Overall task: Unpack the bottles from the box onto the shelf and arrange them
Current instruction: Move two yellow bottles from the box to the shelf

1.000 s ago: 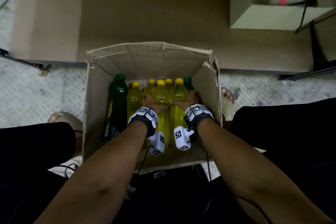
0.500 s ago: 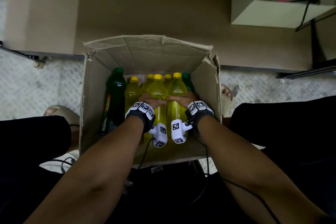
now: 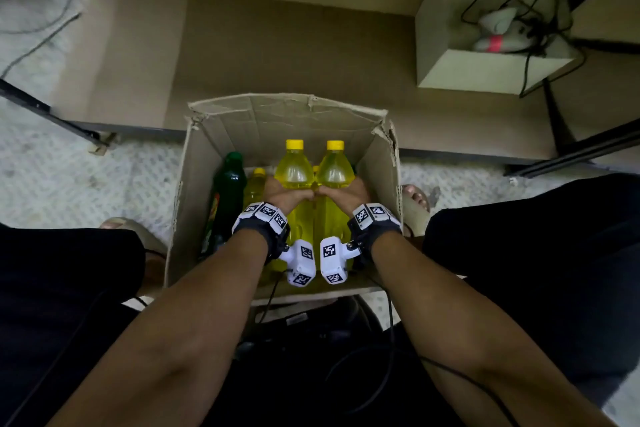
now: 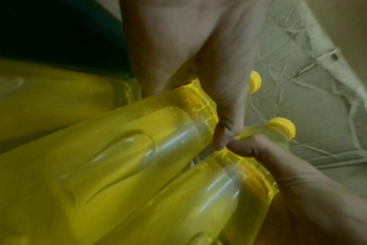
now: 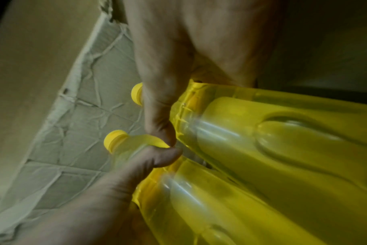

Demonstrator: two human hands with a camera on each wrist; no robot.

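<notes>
While two yellow bottles (image 3: pixel 294 170) are seen from the head camera gripped side by side over the box (image 3: pixel 277 114) by the left hand (image 3: pixel 282 192) and right hand (image 3: pixel 346 192), thumbs are shown touching in the left wrist view, likewise in the right.

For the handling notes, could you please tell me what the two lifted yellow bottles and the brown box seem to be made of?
The two yellow-capped bottles look like clear glossy plastic: streaky highlights, moulded grip dents, yellow liquid showing through. Caps look like opaque matte plastic. The brown box looks like corrugated cardboard: dull, creased, with torn rim edges.
</notes>
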